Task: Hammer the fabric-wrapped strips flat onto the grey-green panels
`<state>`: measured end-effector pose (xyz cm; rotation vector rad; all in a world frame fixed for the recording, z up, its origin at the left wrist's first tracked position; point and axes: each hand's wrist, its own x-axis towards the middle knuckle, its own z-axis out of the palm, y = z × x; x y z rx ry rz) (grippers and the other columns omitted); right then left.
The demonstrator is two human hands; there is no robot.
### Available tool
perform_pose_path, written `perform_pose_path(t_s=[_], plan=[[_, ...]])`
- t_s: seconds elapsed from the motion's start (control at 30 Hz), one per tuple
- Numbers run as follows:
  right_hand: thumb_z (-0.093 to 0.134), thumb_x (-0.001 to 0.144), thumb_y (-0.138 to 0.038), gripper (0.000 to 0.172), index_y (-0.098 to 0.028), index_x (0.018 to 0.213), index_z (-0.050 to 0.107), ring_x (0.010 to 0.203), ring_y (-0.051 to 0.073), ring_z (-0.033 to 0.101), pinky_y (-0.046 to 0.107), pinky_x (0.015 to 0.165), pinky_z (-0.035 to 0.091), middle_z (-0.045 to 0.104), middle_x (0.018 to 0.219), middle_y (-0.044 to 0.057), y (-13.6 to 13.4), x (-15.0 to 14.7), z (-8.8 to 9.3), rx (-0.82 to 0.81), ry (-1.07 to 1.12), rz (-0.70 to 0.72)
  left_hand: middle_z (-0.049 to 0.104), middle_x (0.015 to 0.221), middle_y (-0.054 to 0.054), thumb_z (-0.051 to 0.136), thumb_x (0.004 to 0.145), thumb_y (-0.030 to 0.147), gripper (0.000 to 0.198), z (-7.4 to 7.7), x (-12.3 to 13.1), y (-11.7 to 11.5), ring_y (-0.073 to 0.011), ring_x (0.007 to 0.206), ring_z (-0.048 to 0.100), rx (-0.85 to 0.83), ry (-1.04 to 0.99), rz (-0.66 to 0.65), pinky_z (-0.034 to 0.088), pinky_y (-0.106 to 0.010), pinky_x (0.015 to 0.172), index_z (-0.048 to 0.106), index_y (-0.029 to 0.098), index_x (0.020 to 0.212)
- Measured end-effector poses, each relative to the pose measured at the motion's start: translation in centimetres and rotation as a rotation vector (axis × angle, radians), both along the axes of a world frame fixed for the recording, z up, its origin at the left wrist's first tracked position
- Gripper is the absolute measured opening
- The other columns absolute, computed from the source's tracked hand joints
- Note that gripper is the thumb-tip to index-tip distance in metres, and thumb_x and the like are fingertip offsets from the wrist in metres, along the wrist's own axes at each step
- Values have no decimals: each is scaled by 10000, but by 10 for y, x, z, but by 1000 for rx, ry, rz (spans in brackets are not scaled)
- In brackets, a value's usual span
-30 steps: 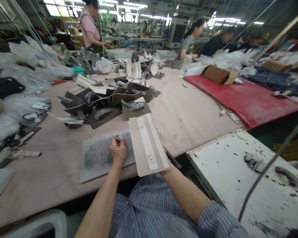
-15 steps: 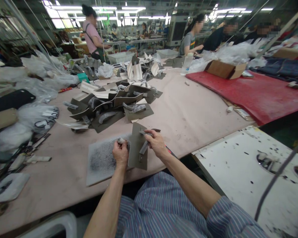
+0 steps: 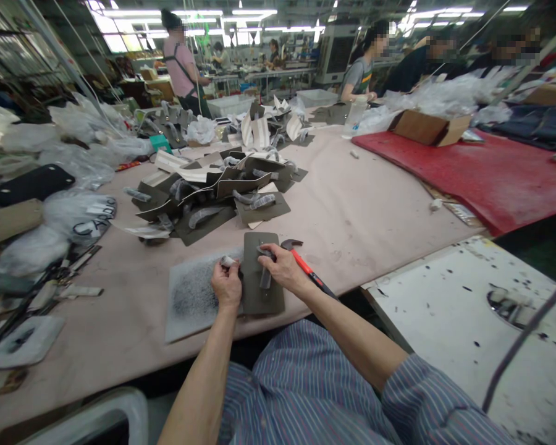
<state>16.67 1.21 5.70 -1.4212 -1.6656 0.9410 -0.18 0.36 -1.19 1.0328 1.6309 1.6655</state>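
Observation:
My left hand [image 3: 227,283] is closed around a small whitish piece [image 3: 228,261], too small to name, above the speckled grey board [image 3: 180,321]. My right hand [image 3: 280,267] pinches the plastic-wrapped strap [image 3: 265,279] fixed on a dark olive-grey panel [image 3: 273,303]. That panel faces up, its left side over the board's right part. Just right of my right hand lies a claw hammer [image 3: 308,267] with a red and black handle, partly behind my wrist. Beyond my hands is a pile of similar olive panels [image 3: 213,191] with wrapped straps.
A red sheet [image 3: 458,179] with an open cardboard box [image 3: 429,128] covers the right rear. Plastic bags [image 3: 83,216] and loose strips crowd the left. A white perforated table [image 3: 435,309] adjoins at right. Several people work farther back.
The panel has turned from a tilted position to lie flatter, facing up, with my right hand still on its strap. More of the hammer shows. My left hand stays nearly in place.

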Motion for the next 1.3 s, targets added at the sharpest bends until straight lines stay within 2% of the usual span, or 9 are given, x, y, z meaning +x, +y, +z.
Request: perform_pose_path(t_s=[0.17,0.43,0.67,0.83,0.93,1.03,1.1,1.2,1.3], plan=[[618,892,-281,315,-204,1195,655,863,177,639,268,807,465,702,960,49,3,-2,3,-22,-130,73,723,862,-70,671,776,326,257,-1,1,1,-180,778,714,52,-118,6,562,-297,768,606,142,943],[610,891,-269,310,-194,1189,659,885,189,638,290,837,475,706,949,53,18,0,-5,-17,-147,86,721,890,-73,695,764,357,331,1,0,-4,-176,776,713,42,-194,-41,574,-307,766,585,145,995],[596,892,-239,338,-199,1225,640,944,194,642,299,873,479,706,1048,65,22,-3,-1,-13,-143,140,725,914,-75,729,752,382,383,4,-2,-13,-178,783,714,46,-214,-74,573,-317,795,595,144,1021],[600,882,-207,362,-191,1242,625,995,199,634,304,899,472,696,1107,78,33,-5,-3,-2,-125,187,741,904,-72,758,748,395,382,14,6,-34,-197,796,723,-19,-145,-343,575,-335,812,624,161,1019],[610,881,-218,405,-200,1286,593,936,170,639,265,856,477,700,1062,51,37,-6,-8,3,-119,203,745,899,-67,760,745,386,357,17,15,-38,-206,823,722,-49,-105,-446,573,-340,828,642,173,1006],[569,914,-253,457,-174,1361,514,852,151,628,249,811,475,687,989,37,38,2,-14,15,-142,125,744,879,-62,764,743,381,337,15,21,-34,-208,811,723,-77,-79,-501,574,-347,832,657,172,985],[512,941,-260,439,-153,1366,491,874,163,614,269,835,465,670,993,53,35,14,-17,30,-177,26,746,882,-66,765,748,394,350,12,22,-32,-213,819,727,-92,-118,-508,578,-365,846,650,172,993],[482,942,-252,358,-142,1275,556,972,206,588,317,896,436,638,1066,102,25,42,-22,45,-251,-102,749,893,-72,770,750,414,386,10,22,-30,-213,826,731,-98,-183,-486,580,-389,863,632,169,1014],[551,906,-256,316,-127,1188,610,1002,258,575,361,897,423,598,1129,158,7,72,-28,29,-349,-147,749,877,-77,783,739,415,406,10,23,-29,-212,805,732,-111,-187,-499,587,-383,832,629,158,1012]])
